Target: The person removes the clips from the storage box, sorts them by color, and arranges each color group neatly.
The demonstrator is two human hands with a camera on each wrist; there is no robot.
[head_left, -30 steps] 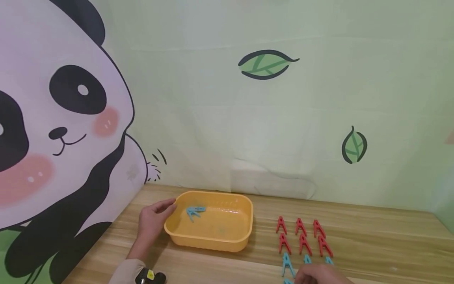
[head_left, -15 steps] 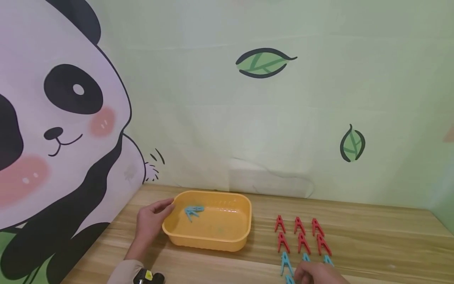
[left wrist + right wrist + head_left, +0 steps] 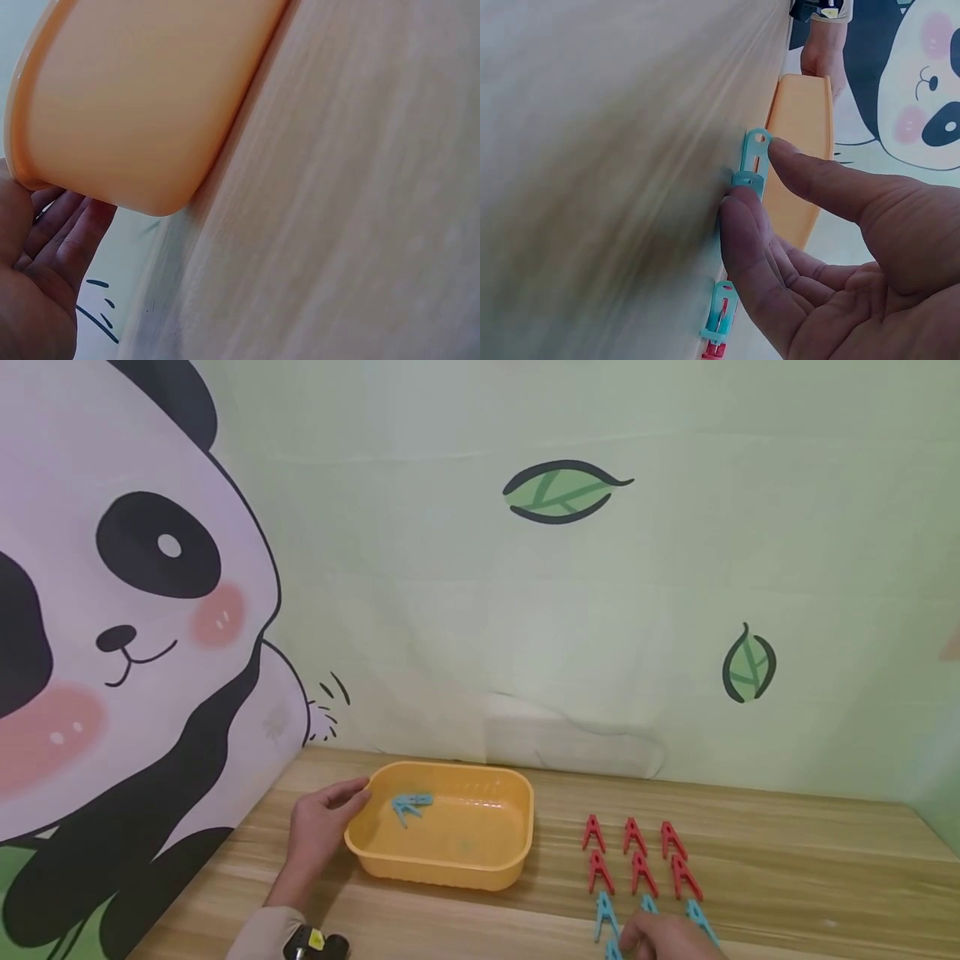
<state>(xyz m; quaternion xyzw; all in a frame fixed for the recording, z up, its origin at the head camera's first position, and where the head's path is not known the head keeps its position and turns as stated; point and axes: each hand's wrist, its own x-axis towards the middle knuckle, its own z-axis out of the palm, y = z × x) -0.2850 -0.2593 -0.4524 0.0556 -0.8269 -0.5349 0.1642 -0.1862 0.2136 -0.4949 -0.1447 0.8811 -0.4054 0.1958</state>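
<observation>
My left hand (image 3: 322,822) holds the left rim of a yellow plastic tub (image 3: 442,875), with thumb and fingertips at its corner in the left wrist view. Two blue clothespins (image 3: 411,802) overlap inside the tub. My right hand (image 3: 667,937) is low at the front of the clothespin rows. In the right wrist view, thumb and index finger stand on either side of a blue clothespin (image 3: 750,161), thumb tip at its holed end and index overlapping its lower part. Blue clothespins (image 3: 604,916) line up here; my right hand hides part of them.
Red clothespins (image 3: 640,872) lie in two rows of three behind the blue ones, right of the tub. The wooden table (image 3: 810,860) meets a pale green cloth wall (image 3: 420,610) with printed leaves and a panda (image 3: 150,610).
My right hand has shifted slightly left, showing more of the rightmost blue clothespin. The front blue clothespin beside its fingers has edged right and away from me. My left hand stays on the tub.
</observation>
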